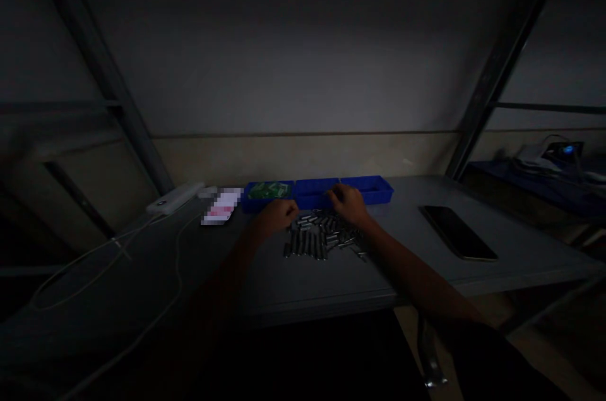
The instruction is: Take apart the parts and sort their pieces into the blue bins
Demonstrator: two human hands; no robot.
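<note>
On the grey table lies a heap of small shiny metal rods (334, 238), with several set side by side in a row (308, 244) at its near left. My left hand (277, 216) is at the left edge of the heap, its fingers curled together; what they hold, if anything, is too dark to make out. Above the far side of the heap, my right hand (349, 204) reaches to the front of the middle blue bin (307, 201), thumb and fingers pinched. Any piece between those fingertips cannot be made out.
A left blue bin (253, 205) holds green packets (269, 191); a right blue bin (381, 195) adjoins the middle one. A lit phone (221, 206), a white power strip (175, 199) and cables (178, 256) lie left. A dark phone (458, 233) lies right.
</note>
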